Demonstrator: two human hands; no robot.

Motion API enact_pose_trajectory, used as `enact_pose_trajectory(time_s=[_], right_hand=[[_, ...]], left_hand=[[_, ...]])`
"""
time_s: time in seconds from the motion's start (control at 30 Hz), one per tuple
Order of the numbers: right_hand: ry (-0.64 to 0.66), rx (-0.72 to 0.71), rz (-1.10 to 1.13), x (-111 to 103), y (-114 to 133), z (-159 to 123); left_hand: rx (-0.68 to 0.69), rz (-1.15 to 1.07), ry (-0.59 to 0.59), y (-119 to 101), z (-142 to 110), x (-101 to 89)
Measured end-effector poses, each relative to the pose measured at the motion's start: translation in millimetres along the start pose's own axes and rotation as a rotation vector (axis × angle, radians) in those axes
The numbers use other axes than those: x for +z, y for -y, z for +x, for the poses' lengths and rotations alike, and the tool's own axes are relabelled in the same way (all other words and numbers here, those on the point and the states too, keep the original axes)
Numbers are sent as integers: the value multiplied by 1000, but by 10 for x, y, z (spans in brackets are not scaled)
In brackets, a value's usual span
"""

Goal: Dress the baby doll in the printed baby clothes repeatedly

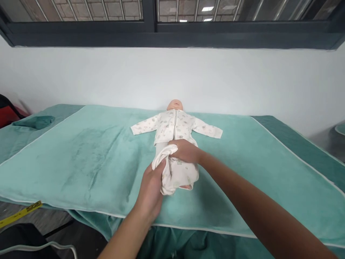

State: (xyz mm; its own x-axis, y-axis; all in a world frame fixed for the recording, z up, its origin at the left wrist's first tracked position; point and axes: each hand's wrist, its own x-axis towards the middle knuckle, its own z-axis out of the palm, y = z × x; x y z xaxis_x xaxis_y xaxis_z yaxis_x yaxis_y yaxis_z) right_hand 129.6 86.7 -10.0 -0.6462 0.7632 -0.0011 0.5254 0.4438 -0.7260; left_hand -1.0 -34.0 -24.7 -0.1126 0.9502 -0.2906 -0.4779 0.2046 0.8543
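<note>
A baby doll (175,104) lies on its back, head toward the wall, in a white printed long-sleeved top (165,126) with both sleeves stretched out sideways. Matching white printed baby pants (185,172) are bunched around its legs. My left hand (152,185) is closed on the gathered fabric at the left side of the pants, thumb on top. Across the doll's middle, my right hand (185,150) grips the upper edge of the pants, its fingertips partly hidden in the cloth. A bit of the doll's foot shows at the lower opening.
A teal plush cover (107,154) with white piping lies under the doll, against a white wall (172,75) below a dark window frame (155,34). A red and black item (8,111) sits at far left. Yellow tape (20,214) and a pale cable (40,247) are lower left.
</note>
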Motion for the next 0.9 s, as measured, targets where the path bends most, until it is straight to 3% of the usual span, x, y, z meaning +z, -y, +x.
enact_pose_trajectory(time_s=[0.23, 0.43, 0.57, 0.7, 0.9], right_hand=[[108, 38, -345, 83, 74, 4], [127, 44, -512, 167, 163, 10], [184, 42, -493, 184, 184, 17], [175, 38, -442, 201, 143, 32], [169, 48, -420, 171, 91, 7]], left_hand=[[-62, -125, -152, 259, -374, -68], [10, -39, -260, 339, -332, -317], [-12, 96, -222, 317, -184, -512], [-44, 255, -172, 280, -131, -591], [-41, 218, -77, 266, -68, -629]])
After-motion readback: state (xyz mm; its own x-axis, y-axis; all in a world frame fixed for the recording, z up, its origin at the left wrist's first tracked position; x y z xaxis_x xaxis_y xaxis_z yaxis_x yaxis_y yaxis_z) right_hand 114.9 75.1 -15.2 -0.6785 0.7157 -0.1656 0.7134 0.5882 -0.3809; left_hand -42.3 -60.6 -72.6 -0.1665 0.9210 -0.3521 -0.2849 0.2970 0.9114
